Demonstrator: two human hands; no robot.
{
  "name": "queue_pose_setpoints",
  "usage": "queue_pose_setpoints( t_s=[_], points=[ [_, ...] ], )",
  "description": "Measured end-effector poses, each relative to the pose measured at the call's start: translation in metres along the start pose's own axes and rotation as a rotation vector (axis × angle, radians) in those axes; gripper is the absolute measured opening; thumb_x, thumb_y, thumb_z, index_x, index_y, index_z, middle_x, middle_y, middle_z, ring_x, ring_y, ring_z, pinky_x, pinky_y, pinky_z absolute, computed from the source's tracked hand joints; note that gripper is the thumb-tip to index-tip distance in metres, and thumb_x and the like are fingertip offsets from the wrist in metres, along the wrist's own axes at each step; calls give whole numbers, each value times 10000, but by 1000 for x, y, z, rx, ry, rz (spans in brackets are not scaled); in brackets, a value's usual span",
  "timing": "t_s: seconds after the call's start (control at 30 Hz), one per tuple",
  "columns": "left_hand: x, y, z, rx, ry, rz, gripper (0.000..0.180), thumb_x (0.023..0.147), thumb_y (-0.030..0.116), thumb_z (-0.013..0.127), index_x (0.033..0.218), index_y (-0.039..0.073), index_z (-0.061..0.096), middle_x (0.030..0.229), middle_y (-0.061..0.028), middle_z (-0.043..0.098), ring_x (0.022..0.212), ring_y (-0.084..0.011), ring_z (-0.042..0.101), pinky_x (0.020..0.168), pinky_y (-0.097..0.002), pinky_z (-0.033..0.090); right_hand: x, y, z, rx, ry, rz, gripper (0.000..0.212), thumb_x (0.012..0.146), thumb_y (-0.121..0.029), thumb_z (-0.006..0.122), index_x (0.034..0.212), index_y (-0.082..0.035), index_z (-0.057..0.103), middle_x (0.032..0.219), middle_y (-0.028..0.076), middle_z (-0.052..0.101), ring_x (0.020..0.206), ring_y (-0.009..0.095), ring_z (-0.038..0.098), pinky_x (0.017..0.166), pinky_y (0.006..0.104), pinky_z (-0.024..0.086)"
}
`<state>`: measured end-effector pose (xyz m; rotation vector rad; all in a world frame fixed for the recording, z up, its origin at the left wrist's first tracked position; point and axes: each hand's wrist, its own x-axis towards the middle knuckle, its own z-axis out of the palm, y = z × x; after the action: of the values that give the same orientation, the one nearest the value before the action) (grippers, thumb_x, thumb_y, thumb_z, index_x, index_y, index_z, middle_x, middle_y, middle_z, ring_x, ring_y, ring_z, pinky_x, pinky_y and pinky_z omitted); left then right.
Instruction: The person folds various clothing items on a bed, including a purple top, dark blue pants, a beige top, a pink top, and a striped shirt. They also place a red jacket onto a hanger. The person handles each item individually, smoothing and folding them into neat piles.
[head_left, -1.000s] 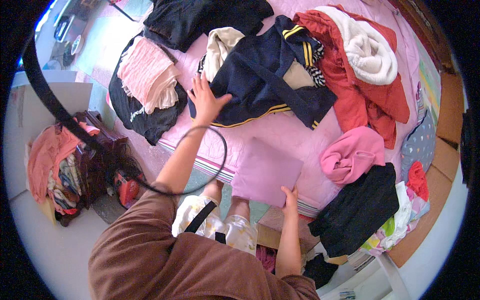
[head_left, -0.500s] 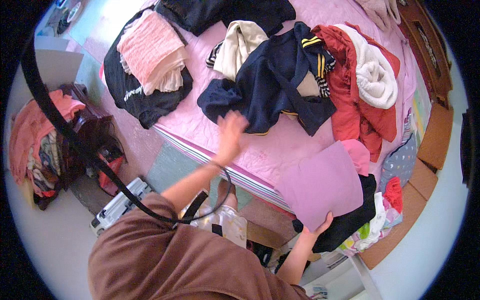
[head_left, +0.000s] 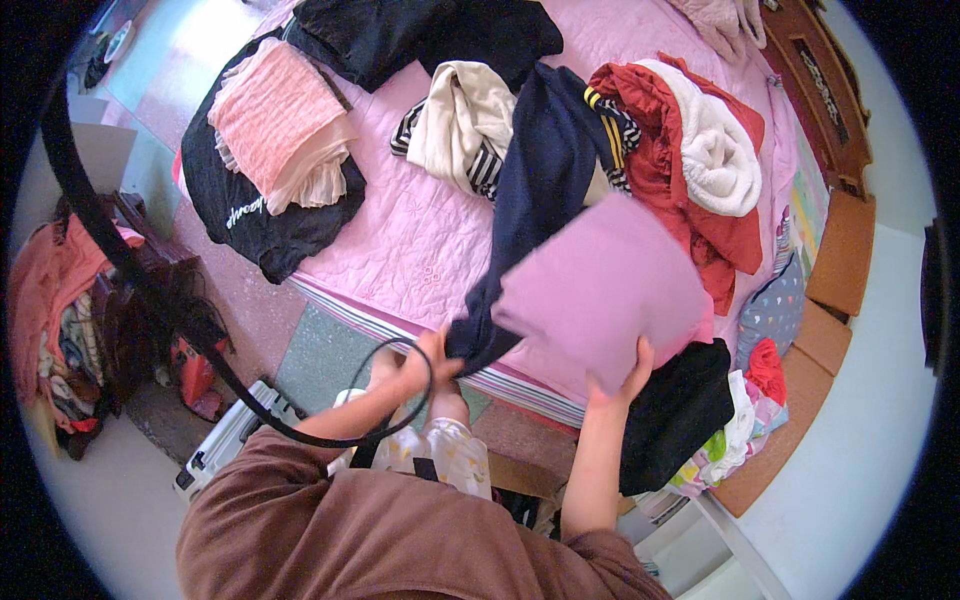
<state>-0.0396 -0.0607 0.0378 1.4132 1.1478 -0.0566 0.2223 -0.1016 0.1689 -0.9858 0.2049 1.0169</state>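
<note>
My left hand [head_left: 432,360] is closed on the end of a navy garment with yellow stripes [head_left: 545,140], at the near edge of the bed. The garment stretches from there up over the bed, drawn out long. In my right hand [head_left: 628,378] is a folded mauve cloth [head_left: 605,275], raised over the bed and gripped at its near edge. It covers part of the navy garment and of a black cloth [head_left: 680,420] at the bed's near right. Beyond the navy garment lies a cream garment [head_left: 465,120] with black-and-white striped fabric beside it.
A red garment [head_left: 725,245] with white fleece [head_left: 722,160] lies at the right. Folded peach cloth [head_left: 275,120] rests on a black garment [head_left: 265,245] at the left. The bed [head_left: 420,255] has a pink quilt. A white case [head_left: 235,425] stands on the floor.
My left hand has taken hold of the navy garment and pulled it toward me, stretching it out. My right hand has lifted the mauve cloth up and away from me.
</note>
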Motion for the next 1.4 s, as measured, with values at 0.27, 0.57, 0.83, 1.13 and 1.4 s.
queue_pose_setpoints(
  t_s=[0.27, 0.57, 0.83, 1.13, 1.4],
  points=[
    [-83, 26, -17, 185, 200, 294, 248, 644, 126, 666, 810, 14, 520, 719, -184, 566, 762, -372, 556, 667, -434, 444, 134, -2, 191, 265, -725, 114, 467, 862, -303, 533, 1248, -76, 401, 1228, 101, 466, 1122, 275, 445, 981, 469, 323],
    [-99, 127, -56, 318, -118, 1008, 294, 660, 47, 553, 953, 63, 570, 713, -116, 585, 625, -272, 608, 541, -387, 468, -56, 42, 91, -1422, -1417, 157, 793, 716, -345, 695, 1344, -57, 306, 1350, 136, 357, 1253, 260, 338, 1025, 370, 267],
    [-183, 272, -81, 563, -479, 1584, 235, 725, 173, 504, 950, 112, 528, 662, -29, 491, 476, -164, 534, 405, -313, 412, -174, -101, 120, -1546, -1507, 425, 915, 639, -421, 730, 1282, 57, 287, 1132, 245, 503, 1087, 337, 484, 921, 360, 385],
    [-146, 476, -81, 995, -25, 1736, 321, 670, 199, 649, 957, 86, 561, 836, -122, 603, 757, -317, 595, 674, -414, 483, -231, -251, 158, -2205, -412, -1293, 347, 611, -43, 602, 950, -36, 528, 909, 140, 501, 910, 326, 510, 775, 413, 449],
    [-238, 640, -104, 490, -680, 1594, 328, 829, 309, 578, 954, 5, 588, 872, -113, 634, 784, -215, 610, 697, -333, 507, -279, -385, 220, -2150, 375, -2034, 354, 662, 30, 593, 983, -106, 532, 951, 61, 569, 947, 236, 551, 729, 358, 482]
  ],
)
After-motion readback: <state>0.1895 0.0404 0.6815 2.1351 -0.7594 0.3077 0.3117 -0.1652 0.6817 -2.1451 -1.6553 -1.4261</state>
